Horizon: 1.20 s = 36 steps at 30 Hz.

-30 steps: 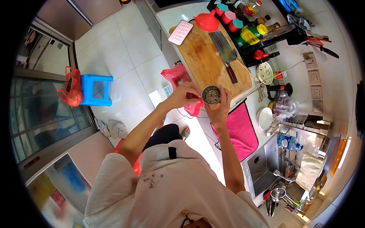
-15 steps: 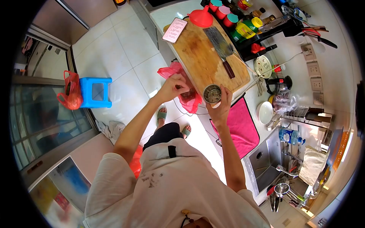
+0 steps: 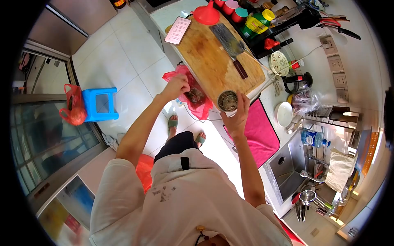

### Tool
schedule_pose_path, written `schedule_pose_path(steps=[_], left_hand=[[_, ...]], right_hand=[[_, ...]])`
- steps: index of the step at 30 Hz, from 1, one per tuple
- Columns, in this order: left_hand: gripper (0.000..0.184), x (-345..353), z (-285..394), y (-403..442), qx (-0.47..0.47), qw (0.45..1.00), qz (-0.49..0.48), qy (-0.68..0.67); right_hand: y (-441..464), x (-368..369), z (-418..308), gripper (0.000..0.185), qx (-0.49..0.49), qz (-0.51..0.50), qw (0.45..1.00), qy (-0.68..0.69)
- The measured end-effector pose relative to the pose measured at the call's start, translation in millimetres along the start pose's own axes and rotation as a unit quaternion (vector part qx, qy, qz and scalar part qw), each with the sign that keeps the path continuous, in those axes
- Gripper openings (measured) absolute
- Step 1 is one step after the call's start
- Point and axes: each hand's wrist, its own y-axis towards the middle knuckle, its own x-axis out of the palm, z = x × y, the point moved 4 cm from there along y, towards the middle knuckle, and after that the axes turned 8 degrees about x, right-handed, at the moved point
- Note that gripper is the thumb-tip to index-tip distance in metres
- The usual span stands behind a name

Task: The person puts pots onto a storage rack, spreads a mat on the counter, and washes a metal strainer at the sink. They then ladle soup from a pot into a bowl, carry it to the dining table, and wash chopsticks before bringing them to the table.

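In my right hand [image 3: 237, 119] is a round metal cup [image 3: 227, 101], tilted so that its open top faces me. Small pale and dark bits lie inside it. The cup is at the near end of the wooden cutting board [image 3: 201, 49]. My left hand [image 3: 177, 87] is closed in a pinch over a red plastic bag [image 3: 201, 112] beside the counter; what its fingers hold, if anything, is hidden. Dark contents [image 3: 194, 95] show in the bag's mouth. A cleaver [image 3: 227, 41] lies across the board, its dark handle pointing towards me.
A phone [image 3: 178, 30] and a red funnel [image 3: 206, 14] rest at the board's far end. A pink cloth [image 3: 260, 133], white bowl [image 3: 283, 114] and sink [image 3: 287, 164] are to the right. A blue stool [image 3: 99, 103] with a red bag [image 3: 74, 105] beside it stands left.
My left hand has shifted up and left over the bag, exposing more of its dark contents. My right hand still holds the cup near the board. The view has shifted slightly.
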Motion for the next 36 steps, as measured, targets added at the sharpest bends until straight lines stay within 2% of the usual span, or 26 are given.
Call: schedule_pose_path(steps=[2, 3, 6, 7, 10, 14, 17, 21, 26, 31, 33, 36], left_hand=[[0.003, 29.5, -13.1, 0.5, 0.012, 0.998, -0.052, 0.012], [0.004, 48.0, -24.9, -1.9, -0.007, 0.985, -0.160, 0.057], [0.015, 81.2, -16.9, -12.8, -0.068, 0.953, -0.170, 0.243], [0.029, 89.0, -20.1, -11.0, -0.143, 0.923, -0.262, 0.242], [0.028, 102.0, -27.9, -12.4, -0.182, 0.899, -0.269, 0.293], [0.029, 94.3, -15.2, -16.4, -0.167, 0.920, -0.161, 0.316], [0.034, 91.4, -17.6, -10.3, -0.191, 0.941, -0.179, 0.214], [0.042, 57.8, 13.9, -13.3, -0.169, 0.973, -0.033, 0.155], [0.044, 7.6, 60.8, -7.8, -0.127, 0.979, 0.161, 0.018], [0.041, -20.9, 96.5, -4.8, -0.098, 0.967, 0.233, -0.009], [0.041, -22.3, 102.0, -7.5, -0.096, 0.965, 0.243, -0.020], [0.042, -21.5, 105.9, -12.0, -0.099, 0.964, 0.244, -0.024]], right_hand=[[-0.5, 1.1, -1.3, 0.077, -0.008, 0.002, 1.000, -0.006], [-0.7, 1.9, -2.0, 0.077, -0.012, 0.003, 1.000, -0.009], [-1.5, 3.7, -3.8, 0.077, -0.018, 0.002, 1.000, -0.007], [-1.5, 3.3, -5.4, 0.077, -0.015, 0.000, 1.000, -0.009], [-2.2, 4.1, -9.9, 0.076, -0.008, -0.006, 1.000, -0.008], [-2.9, 6.9, -12.8, 0.075, -0.011, 0.001, 1.000, 0.000], [-5.6, 6.5, -16.9, 0.074, -0.028, 0.009, 1.000, -0.002], [-7.3, 6.5, -24.0, 0.074, -0.103, 0.042, 0.993, 0.028], [0.6, 7.7, -27.3, 0.075, -0.054, 0.003, 0.995, 0.078], [3.9, 18.4, -28.7, 0.071, -0.019, -0.012, 0.990, 0.139], [3.9, 20.6, -31.5, 0.070, -0.011, -0.014, 0.983, 0.181], [4.0, 22.3, -30.5, 0.070, -0.013, -0.018, 0.985, 0.171]])
